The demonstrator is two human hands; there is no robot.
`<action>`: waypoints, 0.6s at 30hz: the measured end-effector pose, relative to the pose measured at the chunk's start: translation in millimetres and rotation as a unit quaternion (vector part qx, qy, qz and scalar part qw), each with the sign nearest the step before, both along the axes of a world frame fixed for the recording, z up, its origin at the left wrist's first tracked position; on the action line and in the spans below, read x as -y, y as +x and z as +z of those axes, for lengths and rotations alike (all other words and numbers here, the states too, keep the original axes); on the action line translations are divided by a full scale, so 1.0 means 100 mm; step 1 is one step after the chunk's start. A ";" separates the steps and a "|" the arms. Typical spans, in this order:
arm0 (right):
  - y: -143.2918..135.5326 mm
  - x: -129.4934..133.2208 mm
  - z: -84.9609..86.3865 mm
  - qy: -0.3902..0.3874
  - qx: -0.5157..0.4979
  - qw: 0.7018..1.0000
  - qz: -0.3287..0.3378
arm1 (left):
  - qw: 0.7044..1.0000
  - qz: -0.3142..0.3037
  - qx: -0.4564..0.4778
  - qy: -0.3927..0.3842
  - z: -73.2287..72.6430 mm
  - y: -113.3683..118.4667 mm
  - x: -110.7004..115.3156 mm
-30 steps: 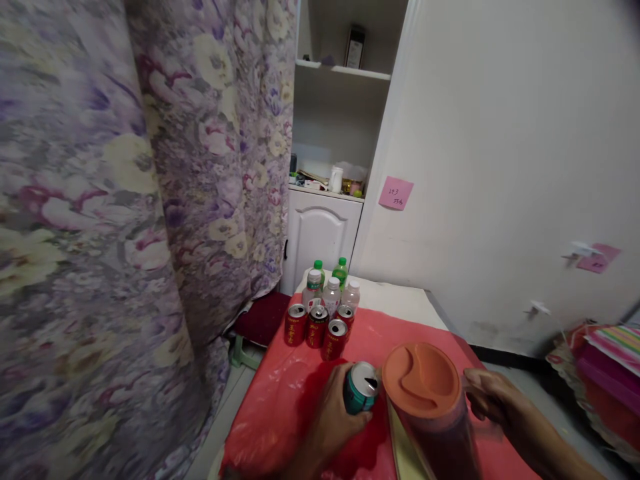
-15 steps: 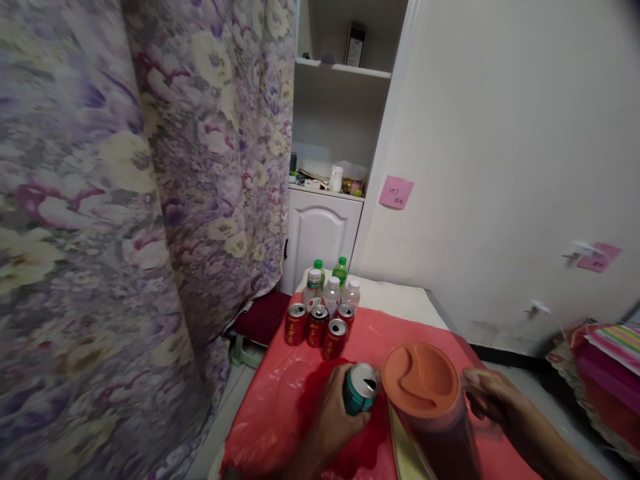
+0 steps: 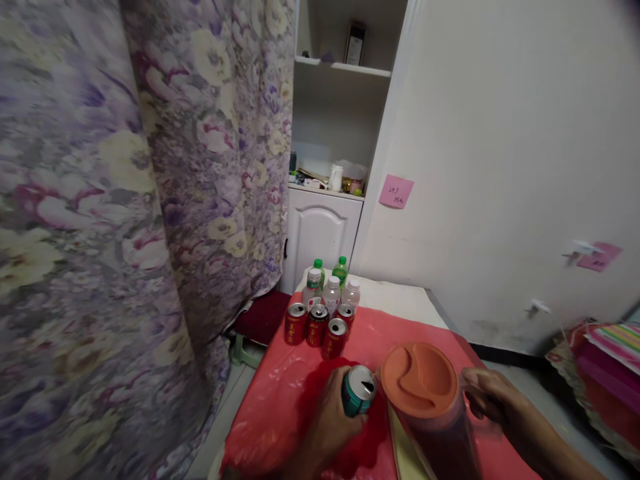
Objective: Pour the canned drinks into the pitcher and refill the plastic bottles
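My left hand (image 3: 333, 410) is wrapped round a teal drink can (image 3: 358, 392), its opened silver top facing up. Just right of the can is a clear pitcher (image 3: 440, 437) with an orange lid (image 3: 420, 380) and dark liquid inside. My right hand (image 3: 487, 397) is closed round the pitcher's handle on its right side. The pitcher leans slightly, its lid close to the can's rim. Beyond my left hand stand several red cans (image 3: 296, 325), opened at the top. Behind them are clear bottles with white caps (image 3: 332, 293) and two green-capped bottles (image 3: 341, 270).
A red plastic sheet (image 3: 270, 393) covers most of the table, with red liquid pooled near my left hand. Left are a floral curtain (image 3: 215, 167) and a dark red stool (image 3: 263, 320). A white cabinet (image 3: 323, 230) stands behind; a wall borders the right.
My left hand and the can have shifted very slightly left and down. The pitcher and my right hand have hardly moved.
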State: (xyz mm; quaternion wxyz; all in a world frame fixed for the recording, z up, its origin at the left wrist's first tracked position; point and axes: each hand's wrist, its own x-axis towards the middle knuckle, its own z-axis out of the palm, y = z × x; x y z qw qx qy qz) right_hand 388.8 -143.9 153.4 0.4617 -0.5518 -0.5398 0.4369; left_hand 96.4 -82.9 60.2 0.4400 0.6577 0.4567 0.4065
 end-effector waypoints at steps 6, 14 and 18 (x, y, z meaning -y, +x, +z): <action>0.00 0.00 -0.01 -0.009 0.024 1.000 -0.001 | 1.000 -0.007 0.011 -0.006 -0.05 -0.01 -0.01; 0.04 -0.04 -0.03 -0.016 0.015 0.999 0.031 | 1.000 0.002 -0.015 -0.004 -0.04 -0.02 -0.01; 0.04 -0.04 -0.03 -0.028 0.019 0.999 0.022 | 1.000 0.001 -0.017 -0.008 -0.01 -0.02 0.00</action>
